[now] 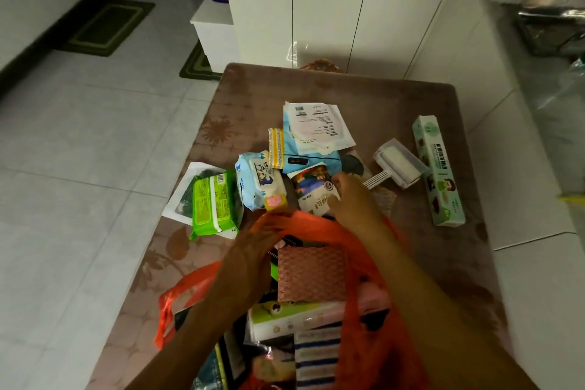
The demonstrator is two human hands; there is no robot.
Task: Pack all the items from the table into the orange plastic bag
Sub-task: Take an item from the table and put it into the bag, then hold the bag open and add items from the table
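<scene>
The orange plastic bag [373,320] lies open at the near end of the brown table [411,98], holding a pink textured pad [311,274] and several packets. My left hand [253,250] grips the bag's orange rim at the mouth. My right hand [354,199] reaches over the bag and closes its fingers on a colourful white pouch [311,187]. A green wipes pack [213,203], a blue wipes pack [256,180], a light blue and white packet pile [316,133], a lint roller [399,165] and a long green box [438,171] lie on the table.
White cabinets [332,9] stand beyond the table's far edge. A tiled floor [79,152] with green mats [107,25] lies to the left. A white surface with cluttered bags [554,19] is at the right.
</scene>
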